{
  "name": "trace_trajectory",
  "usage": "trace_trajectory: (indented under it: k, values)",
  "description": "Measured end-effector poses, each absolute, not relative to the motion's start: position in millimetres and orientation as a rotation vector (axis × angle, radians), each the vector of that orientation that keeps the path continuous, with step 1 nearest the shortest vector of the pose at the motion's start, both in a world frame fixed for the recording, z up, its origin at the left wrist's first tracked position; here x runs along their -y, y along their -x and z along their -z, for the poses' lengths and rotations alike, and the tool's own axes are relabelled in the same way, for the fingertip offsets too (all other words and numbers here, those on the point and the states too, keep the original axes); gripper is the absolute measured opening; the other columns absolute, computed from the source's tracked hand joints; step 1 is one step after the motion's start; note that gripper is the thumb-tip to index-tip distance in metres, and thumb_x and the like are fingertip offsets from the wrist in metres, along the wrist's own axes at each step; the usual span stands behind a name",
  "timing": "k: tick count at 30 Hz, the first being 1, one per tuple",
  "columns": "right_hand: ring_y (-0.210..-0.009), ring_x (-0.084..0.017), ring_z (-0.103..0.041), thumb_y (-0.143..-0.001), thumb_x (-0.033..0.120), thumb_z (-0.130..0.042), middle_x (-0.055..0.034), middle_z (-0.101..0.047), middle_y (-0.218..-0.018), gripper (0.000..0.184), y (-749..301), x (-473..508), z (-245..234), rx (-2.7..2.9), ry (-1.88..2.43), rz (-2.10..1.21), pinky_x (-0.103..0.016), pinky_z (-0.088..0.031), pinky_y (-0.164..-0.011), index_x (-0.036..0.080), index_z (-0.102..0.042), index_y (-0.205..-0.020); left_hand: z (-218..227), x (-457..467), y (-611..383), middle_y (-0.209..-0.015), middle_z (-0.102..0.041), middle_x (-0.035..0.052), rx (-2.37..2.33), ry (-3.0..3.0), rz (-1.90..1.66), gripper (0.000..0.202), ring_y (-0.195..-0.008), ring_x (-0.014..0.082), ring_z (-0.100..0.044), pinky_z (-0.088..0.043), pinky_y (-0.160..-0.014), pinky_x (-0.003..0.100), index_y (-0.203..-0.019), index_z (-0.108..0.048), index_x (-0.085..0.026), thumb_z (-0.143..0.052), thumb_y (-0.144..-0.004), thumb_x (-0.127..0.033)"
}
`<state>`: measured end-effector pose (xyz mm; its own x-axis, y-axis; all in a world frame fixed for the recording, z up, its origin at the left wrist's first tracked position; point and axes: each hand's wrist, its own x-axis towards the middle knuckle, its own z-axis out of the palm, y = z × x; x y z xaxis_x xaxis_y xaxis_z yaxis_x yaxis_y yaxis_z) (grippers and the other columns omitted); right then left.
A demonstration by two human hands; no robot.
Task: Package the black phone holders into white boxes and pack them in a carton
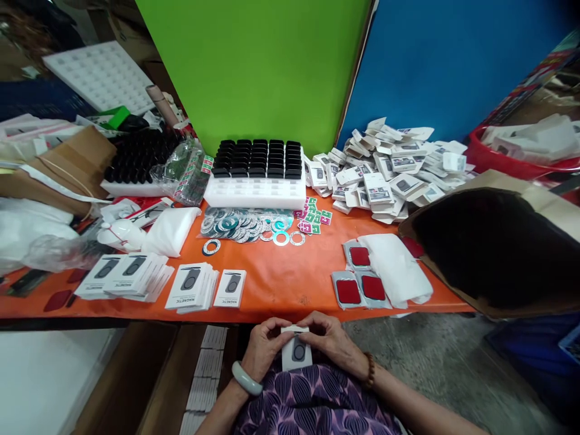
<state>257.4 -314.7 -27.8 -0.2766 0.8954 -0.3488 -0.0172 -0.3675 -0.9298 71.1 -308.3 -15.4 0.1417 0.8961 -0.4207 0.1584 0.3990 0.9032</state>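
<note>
A small white printed box (pixel 296 356), with a dark device pictured on its front, rests upright in my lap. My left hand (pixel 265 345) grips its upper left side, thumb on the front. From the right, my right hand (pixel 333 341) pinches the top edge, with its thumb on the front too. The top end of the box is partly hidden by the fingers. On the orange table just beyond my hands stand a single white box (pixel 230 289) and a short stack of matching boxes (pixel 193 287), each marked MAGNETIC.
A white foam tray (pixel 256 192) holds rows of black pieces. Before it lie bagged rings (pixel 247 225) and stickers (pixel 312 216). A heap of small boxes (pixel 389 169) fills the back right. Red pads (pixel 348 291) and an open carton (pixel 498 241) are at right; packed boxes (pixel 206 368) sit below left.
</note>
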Motion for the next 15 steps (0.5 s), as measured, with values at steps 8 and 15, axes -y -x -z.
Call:
trace_trajectory:
  k: [8,15]
  values:
    - [-0.061,-0.013,-0.054,-0.066,0.049,-0.076,0.0024,-0.059,-0.068,0.037,-232,271,6,0.904,1.153,-1.619,-0.026,-0.046,-0.059,0.018,-0.062,-0.082,5,303,-92,-0.139,-0.049,0.0151,-1.646,-1.727,-0.888,0.062,-0.124,0.035,-0.05,-0.044,-0.1,0.051,-0.131,-0.053,-0.025,-0.068,-0.071,-0.033]
    - [-0.082,-0.016,-0.056,-0.081,0.033,-0.063,-0.0059,-0.058,-0.107,0.042,-290,183,-15,1.661,1.34,-0.931,-0.032,-0.048,-0.077,0.023,-0.053,-0.12,-3,243,-37,-0.128,-0.056,0.0155,-1.86,-2.15,-0.909,0.051,-0.128,0.0366,-0.044,-0.041,-0.102,0.051,-0.128,-0.052,-0.022,-0.053,-0.078,-0.034]
